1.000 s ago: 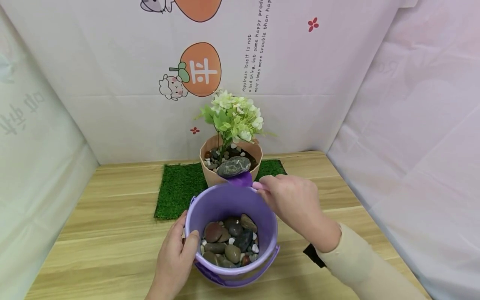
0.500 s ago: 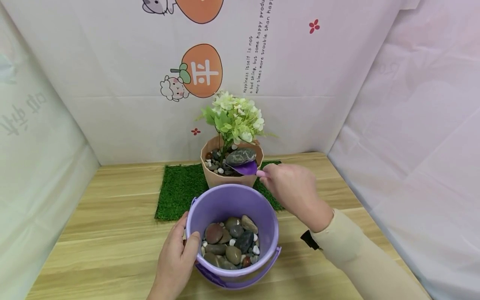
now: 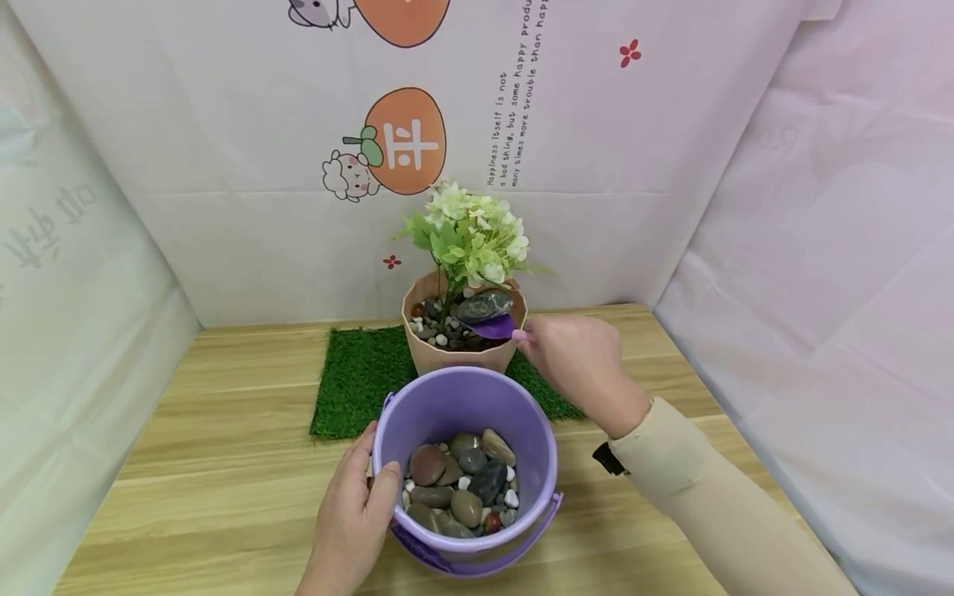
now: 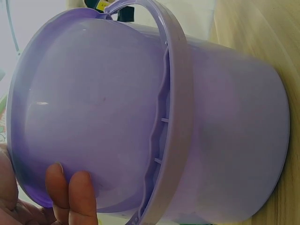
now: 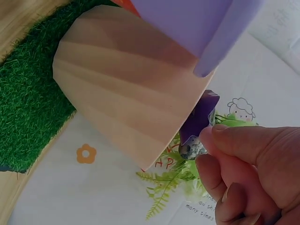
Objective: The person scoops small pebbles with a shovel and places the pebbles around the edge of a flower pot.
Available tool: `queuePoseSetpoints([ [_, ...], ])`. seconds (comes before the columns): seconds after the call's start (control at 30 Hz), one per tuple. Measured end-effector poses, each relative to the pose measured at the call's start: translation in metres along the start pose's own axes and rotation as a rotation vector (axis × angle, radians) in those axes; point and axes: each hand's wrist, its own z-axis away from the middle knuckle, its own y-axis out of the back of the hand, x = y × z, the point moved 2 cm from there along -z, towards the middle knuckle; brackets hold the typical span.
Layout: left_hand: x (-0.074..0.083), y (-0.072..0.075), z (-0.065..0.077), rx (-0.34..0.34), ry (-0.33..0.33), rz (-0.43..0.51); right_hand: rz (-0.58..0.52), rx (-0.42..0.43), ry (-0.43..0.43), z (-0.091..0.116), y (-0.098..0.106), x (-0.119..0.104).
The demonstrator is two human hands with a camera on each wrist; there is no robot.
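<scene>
In the head view my right hand (image 3: 575, 360) grips the pink handle of a small shovel with a purple blade (image 3: 493, 327). A large dark, white-veined stone (image 3: 483, 306) lies on that blade, inside the opening of the beige flowerpot (image 3: 460, 358). Smaller pebbles and a white-flowered plant (image 3: 477, 236) fill the pot. The right wrist view shows the pink handle (image 5: 234, 176) in curled fingers at the pot's rim. My left hand (image 3: 352, 509) holds the rim of a purple bucket (image 3: 464, 389), thumb over the edge. Several stones (image 3: 466, 507) lie in the bucket.
Beneath the pot is a green turf mat (image 3: 358, 385) on the wooden table (image 3: 224, 430). The bucket's handle (image 3: 514, 556) hangs down at the near side. A printed white cloth (image 3: 246, 207) stands behind the pot, with more cloth at both sides.
My right hand has moved the shovel and stone away from me and slightly right, from the pot's near rim to over its pebbles. The left hand stays at the bucket.
</scene>
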Motion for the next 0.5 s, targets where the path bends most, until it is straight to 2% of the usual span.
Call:
queuePoseSetpoints([
  [0.37,0.001,0.000,0.000,-0.003,0.014,0.019,0.021,-0.043,-0.030,-0.013,-0.010,0.001],
  [0.5,0.000,0.000,0.000,-0.006,0.016,0.016,0.037,-0.055,-0.016,-0.017,-0.013,0.001],
])
